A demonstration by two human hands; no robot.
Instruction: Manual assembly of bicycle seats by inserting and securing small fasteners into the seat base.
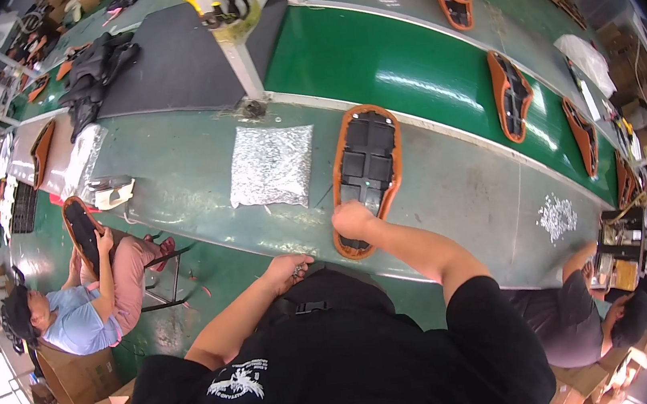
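Observation:
In front of me on the grey-green bench lies a long oval piece with an orange-brown padded rim and a black, ribbed inside facing up. My right hand is closed over its near half, fingers pointing down at the black part; whatever they pinch is hidden. My left hand is held at the bench's near edge, close to my waist. Its fingers are curled around small shiny metal bits, too small to name for sure. A clear plastic bag full of small silvery parts rests left of the oval piece.
Beyond the bench runs a green conveyor belt carrying similar orange-brown pieces. A white post rises at the bench's far edge. Loose small white parts lie to the right. Seated at left, a person holds another piece; a co-worker sits at right.

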